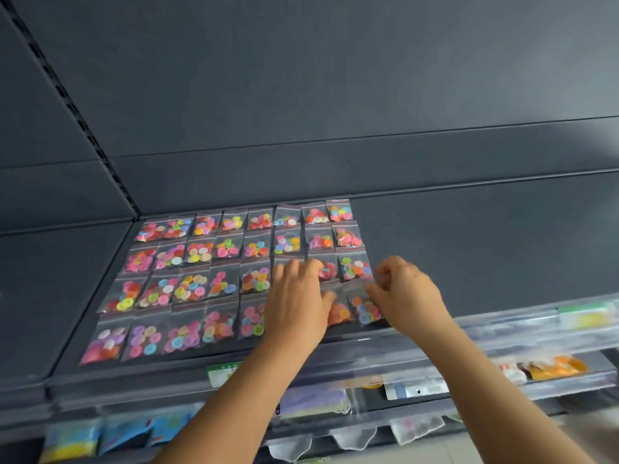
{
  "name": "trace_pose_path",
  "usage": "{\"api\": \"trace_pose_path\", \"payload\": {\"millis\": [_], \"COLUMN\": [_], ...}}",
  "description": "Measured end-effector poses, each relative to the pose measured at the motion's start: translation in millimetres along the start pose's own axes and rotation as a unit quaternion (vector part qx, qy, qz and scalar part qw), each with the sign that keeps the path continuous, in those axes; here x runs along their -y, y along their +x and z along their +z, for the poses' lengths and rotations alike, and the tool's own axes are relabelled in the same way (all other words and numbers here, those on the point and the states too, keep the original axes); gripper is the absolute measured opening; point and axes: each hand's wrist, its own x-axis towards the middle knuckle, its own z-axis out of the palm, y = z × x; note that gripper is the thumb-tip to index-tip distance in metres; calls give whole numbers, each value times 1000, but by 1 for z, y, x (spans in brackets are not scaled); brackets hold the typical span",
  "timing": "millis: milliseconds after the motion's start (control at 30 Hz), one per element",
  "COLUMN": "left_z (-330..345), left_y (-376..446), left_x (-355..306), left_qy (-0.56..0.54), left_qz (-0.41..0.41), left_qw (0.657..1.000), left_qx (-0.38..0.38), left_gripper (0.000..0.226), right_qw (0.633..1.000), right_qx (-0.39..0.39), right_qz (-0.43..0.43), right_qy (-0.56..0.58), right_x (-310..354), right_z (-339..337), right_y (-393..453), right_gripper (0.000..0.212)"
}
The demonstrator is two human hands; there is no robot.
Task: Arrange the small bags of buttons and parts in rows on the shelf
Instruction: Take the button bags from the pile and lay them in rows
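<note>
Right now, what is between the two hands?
In the head view, an orange button bag lies on the shelf between the left hand and right hand.

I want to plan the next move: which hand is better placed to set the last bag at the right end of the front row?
The right hand. It already pinches the front-right bag at its top edge, while the left hand lies flat on the neighbouring bags.

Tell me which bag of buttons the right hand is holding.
The right hand pinches the top edge of the bag at the right end of the front row on the shelf. The other bags lie flat; no fingers grip them.
</note>
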Motion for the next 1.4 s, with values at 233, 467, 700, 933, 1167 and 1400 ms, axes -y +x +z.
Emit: {"api": "trace_pose_path", "payload": {"millis": [233,467,700,933,1167,1400], "left_z": [0,-5,-7,-27,-68,-114], "left_y": [-10,-6,-7,-14,-23,-44], "left_x": [3,7,8,21,73,158], "left_qy": [-18,-21,-11,12,52,72], "left_qz": [115,136,134,102,29,-26], "left_qw": [990,983,985,994,998,996], "left_qx": [84,123,112,48,-14,-41], "left_gripper": [29,26,30,45,55,55], "right_qw": [979,978,979,966,942,916], "right_qx": [96,88,84,54,72,95], "right_qz": [-176,-187,-170,-233,-313,-380], "right_qy": [-17,-38,-72,-96,-97,-88], "right_x": [-6,-5,0,27,92,182], "right_z": [-15,-10,-7,5,32,81], "right_y": [-5,-3,-1,-2,-6,-24], "right_gripper": [14,11,13,51,65,64]}}
